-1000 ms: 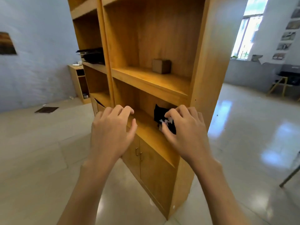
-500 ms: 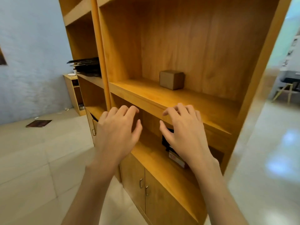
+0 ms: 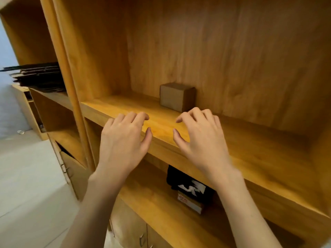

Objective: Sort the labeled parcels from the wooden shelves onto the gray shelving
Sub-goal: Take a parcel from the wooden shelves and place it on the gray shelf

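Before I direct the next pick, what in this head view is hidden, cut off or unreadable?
- Black parcel on the lower wooden shelf: its white label is blurred and unreadable; the right forearm and the shelf board above cover part of it.
- Small brown cardboard box: no label on the faces shown; other faces hidden.
- Dark flat stack at left: cut off by the frame edge.
- Gray shelving: not in view.

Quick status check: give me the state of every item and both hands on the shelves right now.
Left hand: open, fingers loosely curled, holding nothing, over the shelf edge.
Right hand: open, empty, just in front of the box.
Box: closed, upright, at the back of that shelf, untouched.
Black parcel: on the lower shelf, white label up, lying on another labeled parcel.
Cabinet doors: closed.
Dark stack: lying flat in the left bay.
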`<state>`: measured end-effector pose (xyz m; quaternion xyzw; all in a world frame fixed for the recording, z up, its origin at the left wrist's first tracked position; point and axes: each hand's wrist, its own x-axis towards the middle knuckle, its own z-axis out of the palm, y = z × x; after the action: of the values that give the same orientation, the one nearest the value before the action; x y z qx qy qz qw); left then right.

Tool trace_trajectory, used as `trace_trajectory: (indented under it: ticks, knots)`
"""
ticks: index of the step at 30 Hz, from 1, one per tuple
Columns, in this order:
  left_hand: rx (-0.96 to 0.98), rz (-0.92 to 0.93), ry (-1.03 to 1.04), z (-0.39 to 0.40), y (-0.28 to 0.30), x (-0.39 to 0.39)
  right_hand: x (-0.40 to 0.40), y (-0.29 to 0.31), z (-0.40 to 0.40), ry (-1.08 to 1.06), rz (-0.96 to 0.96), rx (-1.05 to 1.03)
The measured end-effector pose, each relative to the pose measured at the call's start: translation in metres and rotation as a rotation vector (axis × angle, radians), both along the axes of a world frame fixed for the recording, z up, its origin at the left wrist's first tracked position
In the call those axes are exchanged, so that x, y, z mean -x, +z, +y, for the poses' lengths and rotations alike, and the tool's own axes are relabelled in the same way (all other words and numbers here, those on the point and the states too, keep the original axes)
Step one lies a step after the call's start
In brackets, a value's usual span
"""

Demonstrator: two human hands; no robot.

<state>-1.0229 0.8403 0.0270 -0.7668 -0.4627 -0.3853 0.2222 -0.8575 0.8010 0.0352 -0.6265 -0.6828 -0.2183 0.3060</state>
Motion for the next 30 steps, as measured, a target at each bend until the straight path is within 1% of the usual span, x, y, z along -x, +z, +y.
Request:
trace_trajectory:
  ticks: [4, 9, 15, 21, 25, 30]
  knots:
    - [-0.013, -0.007, -0.091, 0.060, 0.000, -0.002, 0.001, 0.002, 0.039, -0.086, -0.023, 0.058]
    - [0.015, 0.000, -0.238, 0.135, 0.006, 0.005, 0.013, 0.011, 0.089, -0.198, 0.018, 0.115]
    - [0.004, 0.015, -0.369, 0.203, 0.010, 0.012, 0.034, 0.021, 0.138, -0.327, 0.019, 0.171]
    - [0.023, -0.005, -0.443, 0.240, 0.012, 0.006, 0.023, 0.048, 0.187, -0.399, -0.017, 0.205]
    - [0.016, -0.022, -0.449, 0.257, 0.017, 0.002, -0.002, 0.064, 0.236, -0.415, -0.002, 0.313]
    - [0.001, -0.028, -0.449, 0.271, 0.024, -0.006, -0.030, 0.065, 0.274, -0.455, 0.043, 0.458]
